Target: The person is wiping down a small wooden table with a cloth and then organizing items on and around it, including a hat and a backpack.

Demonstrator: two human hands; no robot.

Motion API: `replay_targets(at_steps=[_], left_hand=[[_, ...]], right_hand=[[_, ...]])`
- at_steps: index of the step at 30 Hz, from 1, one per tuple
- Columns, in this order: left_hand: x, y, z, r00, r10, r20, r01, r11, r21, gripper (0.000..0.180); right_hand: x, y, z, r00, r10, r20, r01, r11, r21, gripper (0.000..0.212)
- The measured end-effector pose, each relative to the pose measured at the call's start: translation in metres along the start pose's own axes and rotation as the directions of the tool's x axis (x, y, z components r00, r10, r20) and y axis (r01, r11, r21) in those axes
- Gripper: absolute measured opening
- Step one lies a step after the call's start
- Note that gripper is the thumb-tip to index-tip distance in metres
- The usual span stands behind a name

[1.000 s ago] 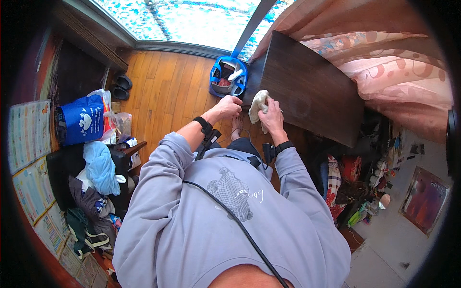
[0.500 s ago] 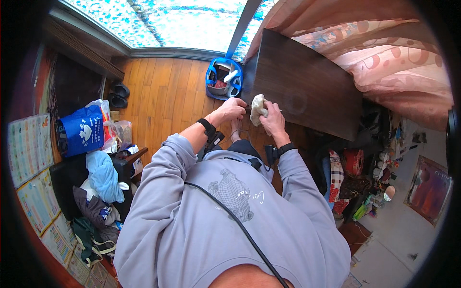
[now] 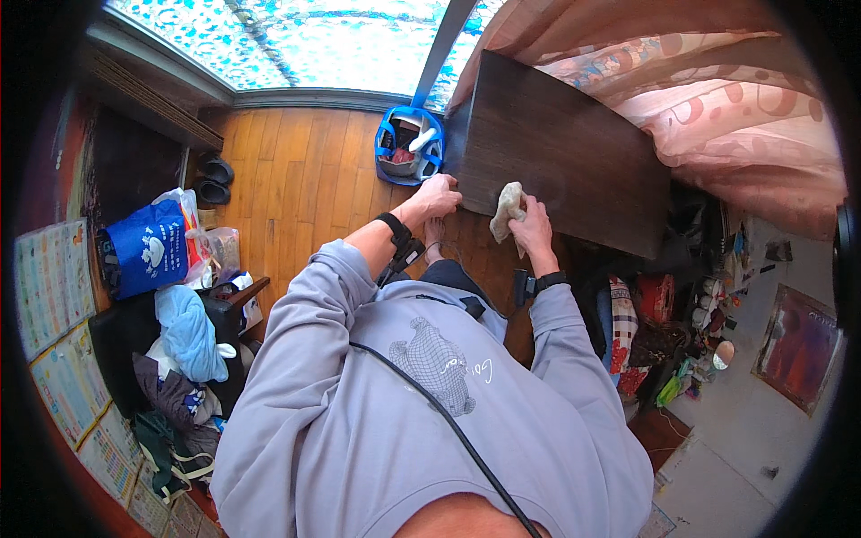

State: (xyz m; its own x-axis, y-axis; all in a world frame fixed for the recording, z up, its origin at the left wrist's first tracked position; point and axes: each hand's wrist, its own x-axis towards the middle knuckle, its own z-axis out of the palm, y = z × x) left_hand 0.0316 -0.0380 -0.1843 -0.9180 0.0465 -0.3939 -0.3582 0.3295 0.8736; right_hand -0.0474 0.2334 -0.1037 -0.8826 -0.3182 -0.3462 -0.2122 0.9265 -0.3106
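Reading the view as a clock face, the pale cloth (image 3: 507, 208) was around 2 o'clock, at the near edge of the dark brown counter (image 3: 574, 148). The right hand (image 3: 536, 224) had it bunched in its fingers, so part of the cloth was covered by the grip. Couldn't tell whether the cloth was actually pressing on the wood or just hanging in front of it.

The left hand (image 3: 437, 195) was up at 12, fingers curled in narrow right by the counter's left corner. Honestly can't say if it was pinching something or touching that edge, because the fingertips were tucked out of sight. A bare foot (image 3: 434, 235) poked out just below it, half hidden by the forearm.

Right past that hand, also at 12, sat a blue-rimmed basket (image 3: 388, 170) with a white thing and some dark and reddish stuff inside, too jumbled to sort out. The pink curtain (image 3: 726, 125) at 2 o'clock hid the counter's far side. Around 9 there was a blue bag (image 3: 143, 255), with a light blue cloth (image 3: 190, 334) heaped just below it. The pile (image 3: 655, 341) between 3 and 4 was mostly shadow, and the black fisheye rim chopped off the corners.
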Motion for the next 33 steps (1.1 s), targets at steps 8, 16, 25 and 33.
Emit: replay_targets(at_steps=[8,16,25,33], left_hand=[[0.024,-0.015,0.015,0.99,0.081,-0.111,-0.054,0.971,0.232,0.051],[0.011,0.011,0.004,0.983,-0.144,-0.118,0.143,0.99,-0.011,0.056],[0.014,-0.003,0.01,0.976,-0.189,-0.109,0.156,0.955,-0.254,0.053],[0.006,0.02,0.001,0.967,-0.249,-0.055,0.223,0.929,-0.295,0.041]], right_hand=[[-0.007,-0.056,0.014,0.992,-0.123,-0.041,0.124,0.992,0.012,0.064],[-0.004,-0.065,0.033,0.975,-0.2,-0.096,0.202,0.979,0.014,0.049],[-0.002,-0.002,0.021,0.954,-0.157,-0.254,0.159,0.987,-0.015,0.044],[0.01,0.069,-0.011,0.954,0.144,-0.262,-0.148,0.989,0.005,0.053]])
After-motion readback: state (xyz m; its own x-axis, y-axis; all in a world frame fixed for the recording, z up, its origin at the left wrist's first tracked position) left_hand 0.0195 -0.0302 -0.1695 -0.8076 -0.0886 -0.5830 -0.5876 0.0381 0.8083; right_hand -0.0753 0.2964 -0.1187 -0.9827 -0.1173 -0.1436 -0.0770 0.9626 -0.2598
